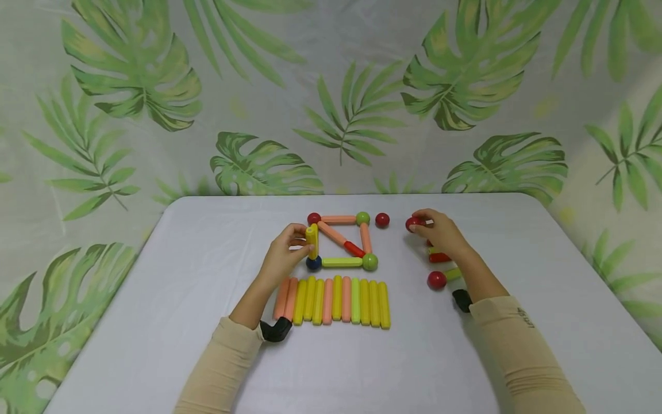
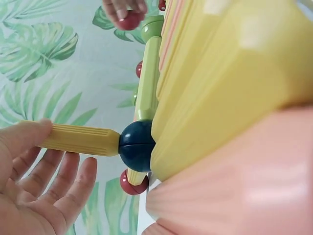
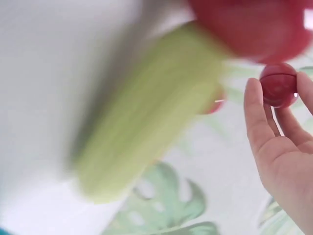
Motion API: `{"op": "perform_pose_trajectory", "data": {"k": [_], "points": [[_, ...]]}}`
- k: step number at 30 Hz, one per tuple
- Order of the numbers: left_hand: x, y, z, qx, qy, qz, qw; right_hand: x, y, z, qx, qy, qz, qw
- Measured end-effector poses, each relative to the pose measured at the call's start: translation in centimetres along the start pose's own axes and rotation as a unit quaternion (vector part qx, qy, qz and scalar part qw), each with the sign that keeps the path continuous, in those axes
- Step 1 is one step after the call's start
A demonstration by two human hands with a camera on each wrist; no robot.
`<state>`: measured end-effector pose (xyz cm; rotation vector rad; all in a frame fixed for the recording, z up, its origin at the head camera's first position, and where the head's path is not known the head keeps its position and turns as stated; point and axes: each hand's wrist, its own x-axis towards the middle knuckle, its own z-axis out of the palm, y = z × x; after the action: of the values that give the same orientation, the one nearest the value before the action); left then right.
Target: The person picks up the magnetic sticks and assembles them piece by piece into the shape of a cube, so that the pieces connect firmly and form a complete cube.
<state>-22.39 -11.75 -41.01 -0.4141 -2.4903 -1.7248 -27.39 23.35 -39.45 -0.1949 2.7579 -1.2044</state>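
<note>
My left hand [image 1: 285, 251] pinches the upper end of a yellow stick [image 2: 80, 139], which stands upright on a dark blue ball [image 2: 137, 145]. That ball is one corner of a flat frame of sticks and balls. Its other corners are a red ball [image 1: 314, 218] and two green balls, one of them [image 1: 369, 262] at the near right. A pink and red diagonal [image 1: 333, 233] crosses the frame. To the right, my right hand [image 1: 438, 231] holds a red ball [image 3: 279, 85] between thumb and fingers, apart from the frame.
A row of yellow, pink and green sticks [image 1: 337, 299] lies in front of the frame. Another red ball [image 1: 382, 219] rests just right of it. Below my right hand are a red ball [image 1: 437, 280] with a green stick and a red stick [image 1: 439, 258], partly hidden by the arm.
</note>
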Motion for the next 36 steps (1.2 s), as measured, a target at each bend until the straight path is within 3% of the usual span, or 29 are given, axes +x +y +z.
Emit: {"op": "perform_pose_trajectory", "data": {"k": [8,15,18,21,28,36], "points": [[-0.1,-0.2,0.2,-0.028,0.025,-0.003,0.9993,-0.3,-6.0,1.8,0.063,-0.006,-0.113,0.9916],[-0.1,-0.4,0.5,-0.061,0.033,0.011,0.9975,-0.6,-11.2,5.3,0.180,-0.051,-0.211,0.9595],[-0.1,-0.5,0.5,-0.073,0.028,0.004,0.9969,-0.5,-12.6,6.9,0.217,-0.074,-0.225,0.9471],[0.0,-0.6,0.5,-0.081,0.024,-0.007,0.9964,-0.3,-13.3,8.2,0.239,-0.088,-0.223,0.9411],[-0.1,0.1,0.5,-0.085,0.020,-0.019,0.9960,0.4,-13.3,9.6,0.256,-0.091,-0.221,0.9368],[-0.9,2.3,0.2,-0.071,0.022,0.005,0.9972,0.6,-13.4,10.0,0.245,-0.111,-0.234,0.9342]]}}
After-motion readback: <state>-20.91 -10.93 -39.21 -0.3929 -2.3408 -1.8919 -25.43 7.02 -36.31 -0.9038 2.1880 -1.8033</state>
